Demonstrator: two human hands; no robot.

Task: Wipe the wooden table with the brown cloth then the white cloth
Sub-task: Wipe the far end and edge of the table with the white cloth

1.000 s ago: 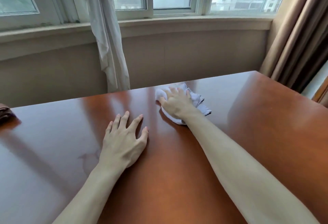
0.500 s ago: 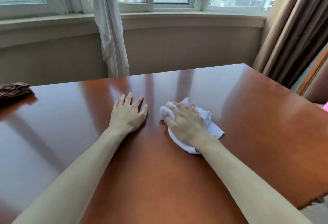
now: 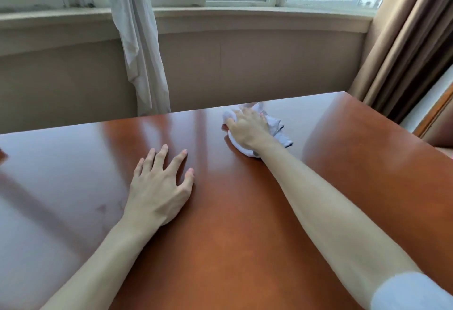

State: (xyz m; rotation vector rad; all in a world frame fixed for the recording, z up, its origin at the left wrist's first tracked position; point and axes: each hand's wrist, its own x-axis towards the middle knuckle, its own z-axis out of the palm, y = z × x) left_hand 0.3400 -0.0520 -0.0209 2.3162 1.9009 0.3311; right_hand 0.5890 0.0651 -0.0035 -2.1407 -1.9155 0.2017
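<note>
Right hand: the right hand [image 3: 247,129] lies palm-down on the white cloth [image 3: 274,125], arm stretched forward; its fingers bend over the bunched cloth and press it to the table, though whether they truly clutch it I cannot tell
White cloth: crumpled under that hand, loose folds spilling out to the hand's right and a rounded edge showing below the wrist; it sits on the wooden table [image 3: 220,236] just short of the far edge
Left hand: the left hand [image 3: 159,187] rests flat on the wood, fingers spread and straight, holding nothing; it is nearer the body than the right hand and to its left, well apart from the cloth
Edges: the table's far edge runs just beyond the right fingertips; the far right corner lies to the right of the cloth, with the side edge slanting back toward the body
Open room: bare glossy wood stretches between the two hands, left of the left hand, and right of the right forearm
Beyond the far edge: a white curtain [image 3: 139,64] hangs left of the right hand, a brown curtain [image 3: 404,52] to its right
</note>
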